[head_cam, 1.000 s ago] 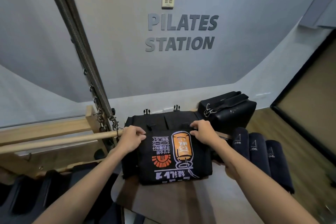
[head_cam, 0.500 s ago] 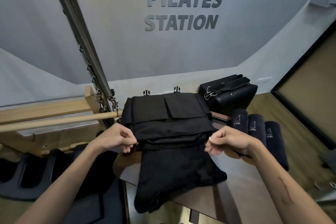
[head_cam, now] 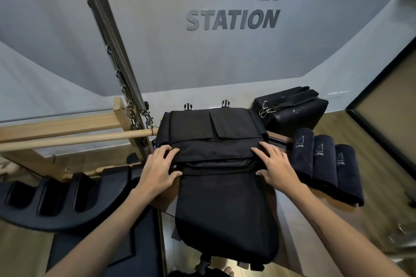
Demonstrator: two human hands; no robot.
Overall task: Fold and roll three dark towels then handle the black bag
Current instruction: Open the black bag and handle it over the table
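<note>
A: Where is the large black fabric bag (head_cam: 225, 204) seen?

B: It is laid flat on the pale surface (head_cam: 286, 227), its lower end hanging past the near edge.

A: And how are the hands placed?

B: The left hand (head_cam: 157, 168) is pressed on the bag's left edge, fingers spread; the right hand (head_cam: 273, 166) is laid likewise on the right edge. Neither is clenched, though whether fabric is pinched under the thumbs cannot be told.

A: The towels?

B: Three dark rolled towels (head_cam: 326, 164) are lined side by side, just right of the bag, white logos facing up. A black padded box (head_cam: 292, 110) is set behind them, against the grey wall (head_cam: 157, 51).
</note>
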